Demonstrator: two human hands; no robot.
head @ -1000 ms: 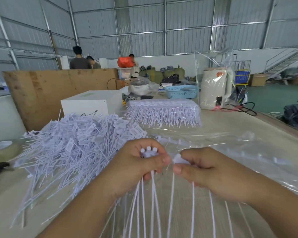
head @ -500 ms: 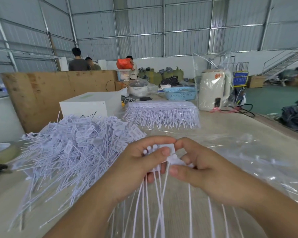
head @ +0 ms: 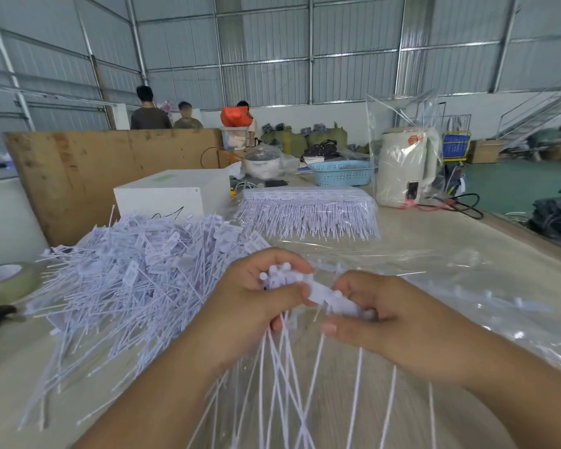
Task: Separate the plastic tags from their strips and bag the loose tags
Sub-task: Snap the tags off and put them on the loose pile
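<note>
Warehouse walls stand far behind my table (head: 434,241). Motion blur smears the strip of tags (head: 332,301), and my fingers hide part of it. My left hand (head: 256,306) grips a bunch of tags; my right hand (head: 379,315) pinches the strip just beside it. Loose tags (head: 136,280) pile left; a clear bag (head: 467,286) spreads right.

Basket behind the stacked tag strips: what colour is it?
Light blue basket, perforated; head view.
</note>
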